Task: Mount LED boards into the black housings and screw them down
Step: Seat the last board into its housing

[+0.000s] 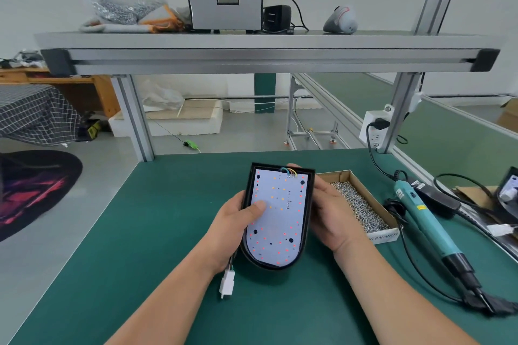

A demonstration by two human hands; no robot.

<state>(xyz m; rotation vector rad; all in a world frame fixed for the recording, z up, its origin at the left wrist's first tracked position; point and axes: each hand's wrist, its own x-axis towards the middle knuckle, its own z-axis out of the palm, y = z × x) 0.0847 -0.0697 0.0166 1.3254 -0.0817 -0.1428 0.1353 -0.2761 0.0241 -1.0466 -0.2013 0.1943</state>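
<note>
A black housing point(306, 221) with a rounded near end is held above the green mat. A white LED board point(276, 224), dotted with red and orange LEDs, lies inside it. Coloured wires point(288, 172) leave the board's far end. My left hand point(238, 221) grips the housing's left side, its thumb pressing on the board. My right hand point(332, 213) holds the right side, fingers wrapped behind the far edge. A white connector point(227, 283) hangs on a wire below the housing.
A cardboard box of silver screws point(361, 207) sits just right of the hands. A teal electric screwdriver point(429, 221) lies further right with its black cables. The green mat point(157, 246) covers the bench. An aluminium shelf point(266, 45) spans overhead.
</note>
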